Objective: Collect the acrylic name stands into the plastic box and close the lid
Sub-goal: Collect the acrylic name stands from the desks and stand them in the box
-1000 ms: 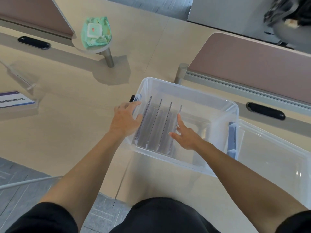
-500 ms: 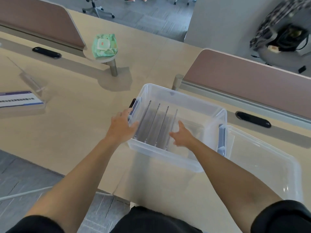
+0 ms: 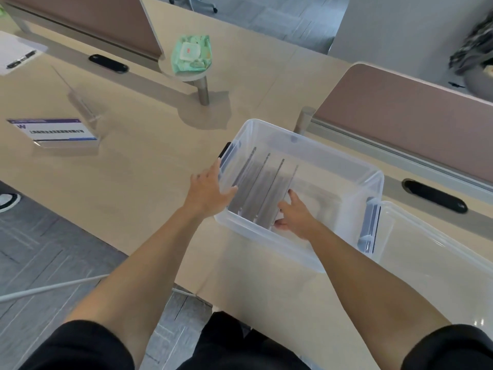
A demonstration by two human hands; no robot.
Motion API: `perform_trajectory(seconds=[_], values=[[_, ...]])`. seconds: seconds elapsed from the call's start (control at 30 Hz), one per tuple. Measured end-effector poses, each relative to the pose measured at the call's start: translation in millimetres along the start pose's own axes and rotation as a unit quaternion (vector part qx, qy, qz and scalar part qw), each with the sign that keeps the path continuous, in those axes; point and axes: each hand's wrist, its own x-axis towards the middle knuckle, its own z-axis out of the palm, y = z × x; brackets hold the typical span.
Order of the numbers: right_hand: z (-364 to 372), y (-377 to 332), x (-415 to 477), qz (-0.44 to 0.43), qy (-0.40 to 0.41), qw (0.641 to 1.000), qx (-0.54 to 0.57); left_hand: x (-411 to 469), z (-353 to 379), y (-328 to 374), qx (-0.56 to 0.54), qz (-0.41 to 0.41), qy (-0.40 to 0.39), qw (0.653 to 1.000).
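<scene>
Inside the plastic box (image 3: 314,153), acrylic name stands (image 3: 262,190) stand between the spread left hand (image 3: 209,192) on its wall and the spread right hand (image 3: 293,216).

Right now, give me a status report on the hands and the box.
Left hand on plastic box rim; right hand inside against stands. One name stand left on desk. Lid off.

Just one view here, a wide-angle cam on the person's head, tilted forward and down over the desk (image 3: 149,169). Both forearms run up from the bottom edge, so it sits close above the work. Straight lines bow near the edges. The far end takes in desk dividers (image 3: 416,113) and some floor (image 3: 269,12).
</scene>
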Motion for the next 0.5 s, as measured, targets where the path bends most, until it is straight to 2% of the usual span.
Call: perform_trajectory(seconds=[0.17, 0.23, 0.33, 0.4, 0.5], values=[[-7.4, -9.8, -10.3, 0.026, -0.022, 0.999, -0.02, -2.2, -7.8, 6.4, -0.012, -0.019, -0.023, 0.999], [-13.9, -20.8, -15.7, 0.01, 0.01, 0.992, -0.122, -6.1, -14.2, 8.9, -0.012, -0.027, -0.026, 0.999], [-25.6, -48.0, -29.4, -0.087, 0.061, 0.957, -0.269, -18.3, -27.8, 13.6, -0.02, -0.02, 0.015, 0.999], [-27.3, -71.5, -44.4, -0.162, 0.067, 0.939, -0.296, -31.5, -39.8, 16.5, -0.042, -0.037, 0.033, 0.998], [-11.9, -101.9, -60.5, -0.256, 0.034, 0.912, -0.317, -56.0, -59.6, 17.0, -0.083, -0.099, 0.056, 0.99]])
